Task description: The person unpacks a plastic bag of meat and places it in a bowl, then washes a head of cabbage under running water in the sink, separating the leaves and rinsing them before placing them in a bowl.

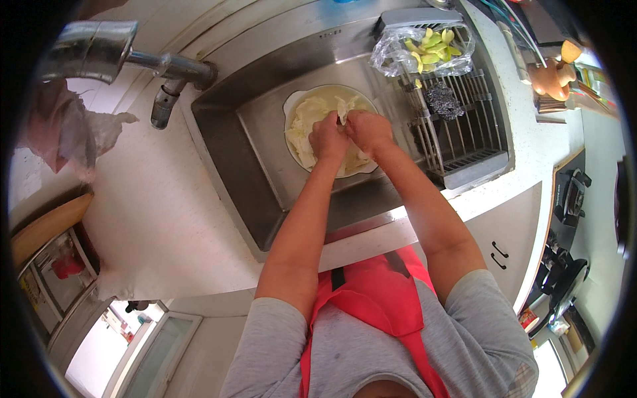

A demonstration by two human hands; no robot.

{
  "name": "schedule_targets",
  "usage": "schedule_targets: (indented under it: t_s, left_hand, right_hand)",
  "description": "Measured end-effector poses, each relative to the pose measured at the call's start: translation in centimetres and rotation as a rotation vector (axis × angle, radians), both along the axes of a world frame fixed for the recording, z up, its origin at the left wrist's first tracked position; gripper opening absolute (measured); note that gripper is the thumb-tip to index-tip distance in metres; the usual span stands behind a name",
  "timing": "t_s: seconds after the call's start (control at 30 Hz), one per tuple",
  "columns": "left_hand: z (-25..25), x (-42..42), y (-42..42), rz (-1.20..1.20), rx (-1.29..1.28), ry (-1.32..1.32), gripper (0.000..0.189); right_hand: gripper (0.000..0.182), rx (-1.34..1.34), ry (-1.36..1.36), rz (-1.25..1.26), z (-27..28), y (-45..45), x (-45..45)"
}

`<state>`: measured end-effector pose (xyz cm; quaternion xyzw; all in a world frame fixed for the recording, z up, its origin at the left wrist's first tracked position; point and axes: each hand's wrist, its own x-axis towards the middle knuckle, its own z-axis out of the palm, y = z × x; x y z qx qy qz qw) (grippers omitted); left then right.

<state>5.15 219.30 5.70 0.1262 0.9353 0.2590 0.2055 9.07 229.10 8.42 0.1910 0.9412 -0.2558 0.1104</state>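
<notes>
Over a white basin (290, 112) in the steel sink (259, 144), my left hand (328, 138) and my right hand (369, 130) meet with their fingers pinched. Between them is a pale leaf piece (344, 105), seemingly cabbage, gripped from both sides. More pale torn leaves (302, 127) fill the basin's left part, in what looks like water. My hands and wrists hide part of the basin's middle and near side.
A metal rack (468, 171) spans the sink's right side, bearing a steel wool scrubber (444, 101) and a plastic bag (390, 52) of green-yellow peelings (434, 49). The faucet (166, 97) stands at the back left. Wooden utensils (550, 82) are on the right counter.
</notes>
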Motion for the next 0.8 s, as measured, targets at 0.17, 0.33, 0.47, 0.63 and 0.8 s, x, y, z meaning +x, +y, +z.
schedule_targets:
  t_s: [0.17, 0.33, 0.47, 0.63, 0.8]
  left_hand:
    - [-0.9, 0.2, 0.0, 0.018, -0.022, 0.044, 0.019]
    - [-1.0, -0.6, -0.7, 0.082, 0.117, -0.113, 0.022]
    - [-2.2, -0.8, -2.2, 0.116, 0.400, -0.148, 0.024]
    - [-1.9, 0.3, -4.0, 0.144, 0.517, -0.019, 0.028]
    - [-1.0, 1.0, -5.0, 0.090, 0.516, 0.130, 0.034]
  right_hand:
    - [0.017, 0.035, 0.196, -0.155, 2.1, 0.4, -0.1]
    - [0.012, -0.230, 0.465, -0.475, 2.6, 2.6, 0.5]
    - [0.011, -0.455, 0.567, -0.589, 6.6, 3.3, 1.2]
    - [0.014, -0.170, 0.618, -0.639, 9.4, 10.0, 0.2]
    - [0.020, 0.159, 0.361, -0.555, 4.4, 18.3, 0.5]
